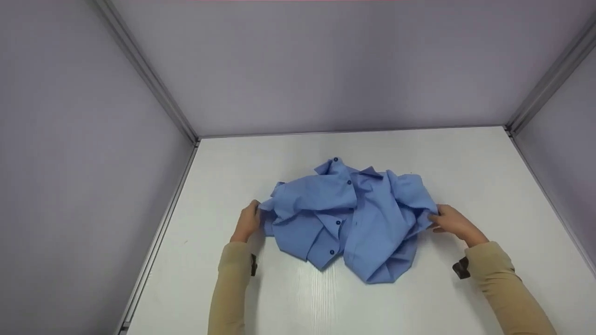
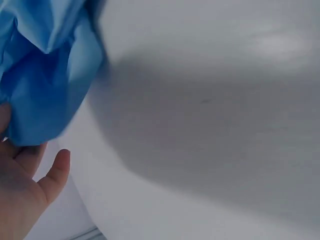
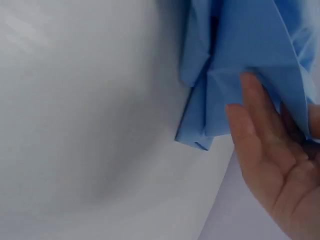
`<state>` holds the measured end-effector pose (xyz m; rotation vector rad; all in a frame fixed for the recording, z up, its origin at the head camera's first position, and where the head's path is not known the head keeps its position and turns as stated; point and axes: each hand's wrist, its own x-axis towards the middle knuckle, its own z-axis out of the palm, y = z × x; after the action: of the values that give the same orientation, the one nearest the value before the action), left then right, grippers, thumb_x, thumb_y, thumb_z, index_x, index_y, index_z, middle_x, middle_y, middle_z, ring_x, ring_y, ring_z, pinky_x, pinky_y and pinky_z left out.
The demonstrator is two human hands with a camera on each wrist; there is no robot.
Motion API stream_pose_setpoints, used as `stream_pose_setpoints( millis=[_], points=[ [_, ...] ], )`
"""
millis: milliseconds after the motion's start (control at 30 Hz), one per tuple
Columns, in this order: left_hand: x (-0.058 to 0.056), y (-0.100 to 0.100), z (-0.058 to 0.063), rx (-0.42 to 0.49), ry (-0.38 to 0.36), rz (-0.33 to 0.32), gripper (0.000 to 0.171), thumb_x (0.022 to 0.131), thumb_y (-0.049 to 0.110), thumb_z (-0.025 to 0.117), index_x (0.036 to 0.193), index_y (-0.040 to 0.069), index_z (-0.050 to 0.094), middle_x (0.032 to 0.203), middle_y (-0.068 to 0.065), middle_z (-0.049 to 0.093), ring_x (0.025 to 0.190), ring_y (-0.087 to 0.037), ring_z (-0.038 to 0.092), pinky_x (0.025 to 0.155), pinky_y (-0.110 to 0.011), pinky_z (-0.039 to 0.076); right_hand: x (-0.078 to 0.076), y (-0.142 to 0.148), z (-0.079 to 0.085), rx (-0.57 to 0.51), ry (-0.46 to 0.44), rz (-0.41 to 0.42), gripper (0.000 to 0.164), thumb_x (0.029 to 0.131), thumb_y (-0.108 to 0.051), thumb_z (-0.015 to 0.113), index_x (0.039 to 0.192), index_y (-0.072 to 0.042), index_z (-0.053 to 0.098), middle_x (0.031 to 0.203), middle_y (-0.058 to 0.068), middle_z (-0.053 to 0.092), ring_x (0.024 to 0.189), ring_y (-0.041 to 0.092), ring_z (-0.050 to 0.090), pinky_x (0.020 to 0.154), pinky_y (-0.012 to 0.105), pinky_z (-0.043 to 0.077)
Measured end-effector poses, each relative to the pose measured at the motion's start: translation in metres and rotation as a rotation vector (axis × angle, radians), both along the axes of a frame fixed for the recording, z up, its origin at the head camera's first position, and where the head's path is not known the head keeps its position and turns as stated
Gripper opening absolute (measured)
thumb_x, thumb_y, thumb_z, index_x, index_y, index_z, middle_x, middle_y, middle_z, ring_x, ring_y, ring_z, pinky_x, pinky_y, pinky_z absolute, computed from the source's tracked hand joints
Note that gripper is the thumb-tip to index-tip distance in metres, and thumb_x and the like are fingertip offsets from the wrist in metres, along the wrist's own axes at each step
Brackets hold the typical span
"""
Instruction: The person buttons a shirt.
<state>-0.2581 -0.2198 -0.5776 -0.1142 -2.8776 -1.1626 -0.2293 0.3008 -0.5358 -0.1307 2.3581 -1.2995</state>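
Note:
A blue button-up shirt (image 1: 372, 223) lies crumpled on the white table, with dark buttons down its front and the collar toward the back. At its left side my left hand (image 1: 248, 221) pinches a sleeve end between thumb and fingers. In the left wrist view a fold of the shirt (image 2: 50, 90) hangs from the left hand (image 2: 22, 185), whose little finger sticks out. My right hand (image 1: 454, 222) pinches the opposite sleeve edge. The right wrist view shows the cloth (image 3: 250, 45) between thumb and fingers of the right hand (image 3: 272, 160), two fingers stretched out beneath it.
The white table (image 1: 307, 302) runs back to a grey rear panel (image 1: 326, 70). Side panels (image 1: 70, 163) with metal framing close it in on the left and right. A small black piece (image 1: 461, 268) shows at the right wrist, another (image 1: 253, 265) at the left.

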Motion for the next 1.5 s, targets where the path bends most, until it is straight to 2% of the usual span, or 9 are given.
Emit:
stream_pose_setpoints(
  millis=[100, 300, 467, 667, 867, 1000, 1133, 1333, 1500],
  points=[
    [-0.006, 0.001, 0.015, 0.089, 0.103, 0.065, 0.008, 0.091, -0.003, 0.038, 0.091, -0.002, 0.045, 0.084, -0.018, 0.056, 0.076, -0.028, 0.053, 0.070, -0.042, 0.043, -0.007, 0.002, 0.015, -0.135, 0.016, -0.092, 0.039, 0.094, -0.008, 0.036, 0.117, 0.022, 0.031, 0.109, 0.030, 0.045, 0.092, 0.024, 0.055, 0.080, 0.039, 0.045],
    [-0.019, 0.009, 0.054, 0.195, 0.258, 0.128, 0.010, 0.091, -0.001, 0.036, 0.093, -0.001, 0.046, 0.076, -0.014, 0.052, 0.065, -0.023, 0.046, 0.061, -0.037, 0.039, -0.020, 0.003, 0.051, -0.314, 0.121, -0.268, 0.026, 0.094, -0.008, 0.032, 0.107, 0.014, 0.037, 0.092, 0.006, 0.047, 0.079, 0.005, 0.050, 0.070, 0.022, 0.046],
    [-0.028, 0.010, 0.093, 0.186, 0.307, 0.143, 0.011, 0.090, 0.005, 0.041, 0.094, -0.001, 0.050, 0.070, -0.010, 0.051, 0.061, -0.021, 0.043, 0.057, -0.034, 0.036, -0.033, 0.008, 0.090, -0.418, 0.192, -0.299, 0.024, 0.096, -0.012, 0.033, 0.102, 0.010, 0.039, 0.083, -0.001, 0.049, 0.072, 0.005, 0.049, 0.061, 0.018, 0.043],
    [-0.033, -0.001, 0.138, 0.125, 0.199, -0.002, 0.010, 0.081, 0.007, 0.052, 0.078, 0.000, 0.058, 0.071, -0.007, 0.056, 0.064, -0.017, 0.045, 0.060, -0.031, 0.037, -0.048, 0.018, 0.131, -0.001, 0.419, -0.241, 0.034, 0.095, -0.026, 0.039, 0.087, 0.005, 0.049, 0.066, -0.005, 0.044, 0.060, 0.007, 0.041, 0.055, 0.021, 0.035],
    [-0.032, -0.013, 0.165, -0.150, -0.047, -0.150, 0.011, 0.076, 0.010, 0.052, 0.067, 0.003, 0.055, 0.060, -0.002, 0.045, 0.056, -0.016, 0.039, 0.053, -0.030, 0.033, -0.059, 0.026, 0.151, 0.329, 0.462, -0.061, 0.035, 0.092, -0.030, 0.045, 0.081, 0.003, 0.054, 0.070, 0.009, 0.048, 0.064, 0.019, 0.040, 0.058, 0.031, 0.030],
    [-0.031, -0.017, 0.156, -0.321, -0.132, -0.180, 0.017, 0.076, 0.015, 0.055, 0.081, 0.001, 0.062, 0.072, -0.006, 0.055, 0.064, -0.020, 0.047, 0.060, -0.035, 0.040, -0.061, 0.034, 0.141, 0.406, 0.411, 0.048, 0.025, 0.087, -0.021, 0.050, 0.083, 0.003, 0.056, 0.077, 0.011, 0.054, 0.071, 0.024, 0.045, 0.063, 0.036, 0.033],
    [-0.026, -0.024, 0.125, -0.404, -0.134, -0.158, 0.016, 0.077, 0.015, 0.056, 0.084, 0.002, 0.063, 0.076, -0.007, 0.058, 0.066, -0.021, 0.050, 0.064, -0.039, 0.043, -0.058, 0.043, 0.109, 0.392, 0.402, 0.076, 0.015, 0.080, -0.009, 0.050, 0.082, 0.004, 0.055, 0.075, 0.011, 0.055, 0.068, 0.024, 0.046, 0.062, 0.035, 0.037],
    [-0.009, -0.035, 0.067, -0.400, -0.185, -0.089, 0.010, 0.081, 0.010, 0.054, 0.082, 0.002, 0.059, 0.073, -0.007, 0.055, 0.064, -0.020, 0.049, 0.061, -0.038, 0.043, -0.041, 0.056, 0.045, 0.351, 0.469, -0.032, 0.019, 0.084, -0.009, 0.050, 0.086, 0.009, 0.053, 0.080, 0.022, 0.056, 0.071, 0.031, 0.049, 0.063, 0.041, 0.038],
    [0.012, -0.046, 0.025, -0.351, -0.244, 0.037, 0.027, 0.081, 0.018, 0.057, 0.097, -0.004, 0.056, 0.086, -0.015, 0.056, 0.079, -0.029, 0.053, 0.071, -0.044, 0.043, -0.017, 0.069, 0.014, 0.295, 0.345, -0.158, 0.044, 0.092, -0.030, 0.043, 0.104, 0.013, 0.046, 0.101, 0.032, 0.049, 0.092, 0.043, 0.045, 0.078, 0.052, 0.034]
  ],
)
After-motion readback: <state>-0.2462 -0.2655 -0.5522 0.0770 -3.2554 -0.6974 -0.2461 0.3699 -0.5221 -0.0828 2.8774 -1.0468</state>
